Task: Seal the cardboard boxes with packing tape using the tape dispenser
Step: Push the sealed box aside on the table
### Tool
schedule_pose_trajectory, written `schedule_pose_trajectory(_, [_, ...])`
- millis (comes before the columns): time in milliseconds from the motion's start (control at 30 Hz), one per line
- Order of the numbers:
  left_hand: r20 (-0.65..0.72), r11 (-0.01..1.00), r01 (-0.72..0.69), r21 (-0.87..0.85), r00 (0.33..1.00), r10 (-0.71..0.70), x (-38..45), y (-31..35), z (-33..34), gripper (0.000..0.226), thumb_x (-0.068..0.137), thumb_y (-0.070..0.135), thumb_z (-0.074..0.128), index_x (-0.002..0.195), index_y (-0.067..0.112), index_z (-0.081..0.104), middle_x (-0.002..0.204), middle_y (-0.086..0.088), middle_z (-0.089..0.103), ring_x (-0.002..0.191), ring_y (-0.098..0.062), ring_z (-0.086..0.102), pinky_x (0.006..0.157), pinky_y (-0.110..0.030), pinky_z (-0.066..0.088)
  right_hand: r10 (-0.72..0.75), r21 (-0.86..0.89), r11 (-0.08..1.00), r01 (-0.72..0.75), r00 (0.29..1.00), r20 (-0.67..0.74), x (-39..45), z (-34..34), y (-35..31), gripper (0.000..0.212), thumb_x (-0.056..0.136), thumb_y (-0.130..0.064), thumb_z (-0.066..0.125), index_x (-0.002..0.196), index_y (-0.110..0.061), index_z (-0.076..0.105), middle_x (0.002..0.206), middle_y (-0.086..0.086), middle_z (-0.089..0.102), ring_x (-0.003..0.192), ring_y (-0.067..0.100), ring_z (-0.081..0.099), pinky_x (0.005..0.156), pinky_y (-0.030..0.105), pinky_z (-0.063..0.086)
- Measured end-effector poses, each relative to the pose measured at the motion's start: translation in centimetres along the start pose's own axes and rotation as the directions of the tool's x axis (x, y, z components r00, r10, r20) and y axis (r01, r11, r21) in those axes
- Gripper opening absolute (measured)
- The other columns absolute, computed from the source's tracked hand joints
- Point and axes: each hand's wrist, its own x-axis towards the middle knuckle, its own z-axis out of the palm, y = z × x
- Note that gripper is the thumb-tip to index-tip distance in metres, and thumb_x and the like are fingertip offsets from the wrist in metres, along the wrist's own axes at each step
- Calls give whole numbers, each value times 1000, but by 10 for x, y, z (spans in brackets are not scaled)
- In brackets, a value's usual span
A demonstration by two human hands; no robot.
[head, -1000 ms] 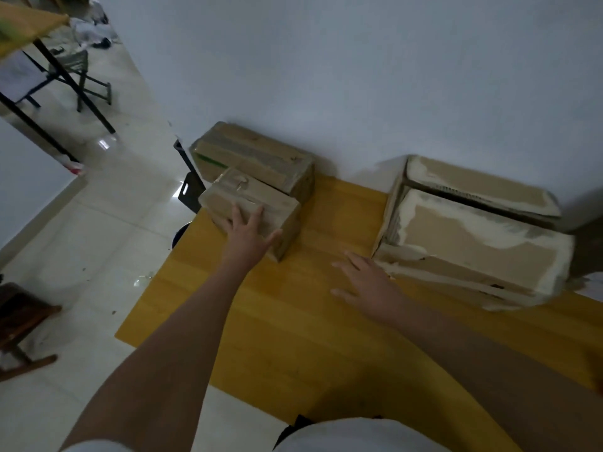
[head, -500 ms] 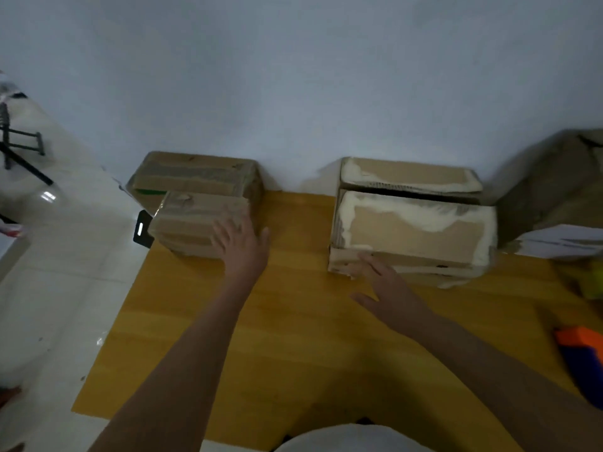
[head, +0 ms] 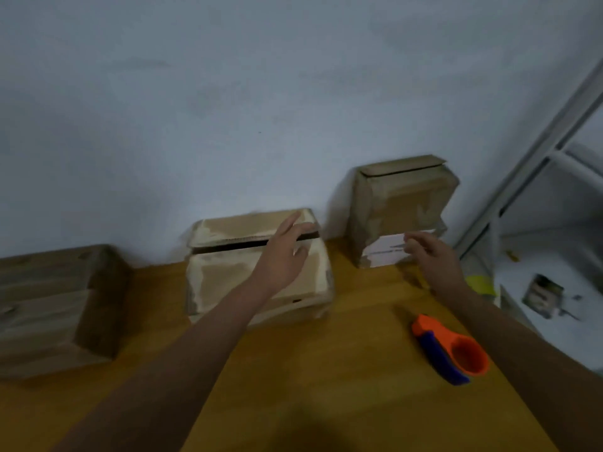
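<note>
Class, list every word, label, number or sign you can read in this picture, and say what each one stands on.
No text can be read.
White label on the front of the right cardboard box: dark printed lines, too blurred to read.
Middle cardboard box, left cardboard box and tape dispenser: no print visible.

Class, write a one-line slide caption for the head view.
Open hands, left and right, reach over two boxes; tape dispenser lies untouched.

A single head-worn camera looks forward and down from the person's own standpoint, close over the wooden surface (head: 293, 370). It faces the pale wall (head: 261, 93) behind, both forearms reaching in from the lower edge. The picture is blurred.
</note>
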Motion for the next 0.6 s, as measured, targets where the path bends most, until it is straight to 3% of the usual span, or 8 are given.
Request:
schedule_pose_trajectory(67, [35,999,47,-19,998,-47,26,20,19,38,99,10,54,137,19,53,158,-2,30,139,-13,37,90,8,19,35,13,999,-34,996,-82,31,-29,17,29,101,-26,49,125,-17,60,116,4,64,104,19,60,76,27,50])
schedule_pose_trajectory(100, [45,996,81,-30,996,-79,37,28,29,39,100,12,54,138,19,52,158,-3,30,136,-16,40,93,4,23,51,35,998,-47,991,-125,47,-41,24,31,101,-26,48,129,-17,58,122,4,62,108,18,59,80,26,48])
schedule_pose_trajectory(167, [68,976,196,-92,979,-190,58,42,48,41,101,20,53,141,22,48,159,-1,29,136,-21,43,106,-19,35,71,70,996,-59,980,-187,79,-61,35,36,101,-27,48,135,-16,51,134,5,56,117,20,55,93,33,48])
schedule_pose_trajectory(233, [106,932,320,-173,946,-305,76,55,64,45,102,28,52,145,24,42,157,1,32,135,-21,44,106,-33,42,114,88,991,-101,979,-168,109,-74,42,45,100,-34,49,141,-16,42,141,10,49,125,25,50,102,40,45])
schedule_pose_trajectory(367, [123,812,501,-299,864,-488,106,82,86,55,100,37,52,151,30,31,156,0,33,136,-23,41,98,-29,37,210,128,969,-212,977,33,155,-85,44,61,99,-47,45,150,-19,29,153,11,36,136,29,40,97,32,35])
schedule_pose_trajectory(467, [148,714,559,-421,819,-554,121,95,96,60,100,35,52,154,28,26,158,1,31,141,-22,35,99,-28,31,217,140,960,-244,959,185,169,-83,41,63,97,-54,43,149,-20,31,150,7,41,132,28,43,94,31,34])
schedule_pose_trajectory(533, [165,689,547,-476,824,-541,128,101,102,52,101,33,52,150,24,36,152,0,43,129,-16,48,98,-24,39,182,149,966,-213,963,198,171,-82,36,61,96,-55,45,143,-17,40,141,6,49,120,23,49,92,32,38])
schedule_pose_trajectory(600, [123,677,512,-528,835,-536,132,108,105,40,101,31,53,140,20,49,138,1,57,106,-6,57,75,-16,43,148,186,967,-174,978,146,166,-83,27,57,96,-53,48,139,-16,46,137,5,53,113,18,51,89,31,40])
